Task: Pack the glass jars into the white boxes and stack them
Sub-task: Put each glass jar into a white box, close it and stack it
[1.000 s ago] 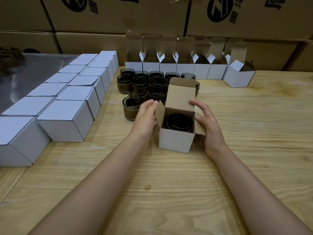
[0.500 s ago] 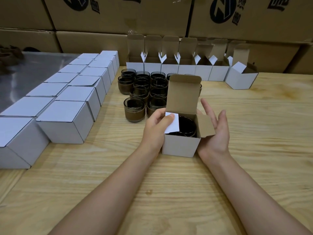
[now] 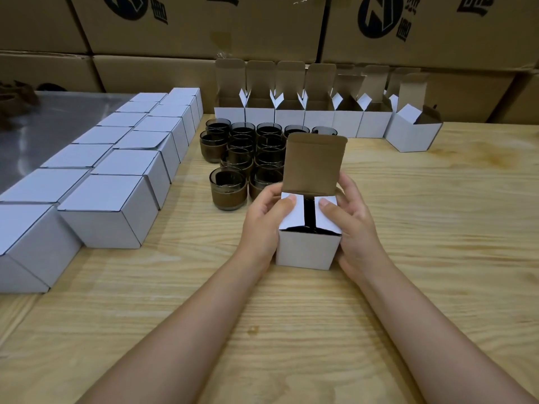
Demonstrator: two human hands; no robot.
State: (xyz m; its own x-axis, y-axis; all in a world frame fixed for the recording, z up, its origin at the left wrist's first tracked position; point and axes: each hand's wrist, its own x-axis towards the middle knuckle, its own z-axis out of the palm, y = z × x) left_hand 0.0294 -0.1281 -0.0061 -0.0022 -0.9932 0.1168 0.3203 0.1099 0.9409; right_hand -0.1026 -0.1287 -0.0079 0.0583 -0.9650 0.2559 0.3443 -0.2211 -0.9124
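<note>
The tabletop [image 3: 291, 330] is pale wood. Both forearms reach over it to the box [image 3: 307, 249], which stands upright on the tabletop at centre.

The left hand [image 3: 264, 223] grips the box's left side. Its fingers curl round the wall and its thumb presses the left flap [image 3: 293, 211] down. The right hand [image 3: 354, 225] grips the box's right side in the same way, with its thumb on the right flap [image 3: 326, 215]. Both flaps lie folded inward, with a narrow gap between them. A dark jar [image 3: 309, 211] shows through that gap, inside the box. The lid [image 3: 313, 161] stands upright at the box's far edge, brown side toward the camera.

Left of the box, well apart, closed boxes [image 3: 110, 208] sit in two rows that run away from the camera.

Just behind the box and to its left, loose jars [image 3: 242, 150] stand grouped on the tabletop. The lid hides part of the group, so the count cannot be told.

Behind the jars, farther from the box, open boxes [image 3: 291, 118] stand in a row with their lids raised. One more open box [image 3: 412, 132] sits at the row's right end, turned at an angle.

Farthest from the box, brown cartons [image 3: 204, 24] are stacked as a wall.
</note>
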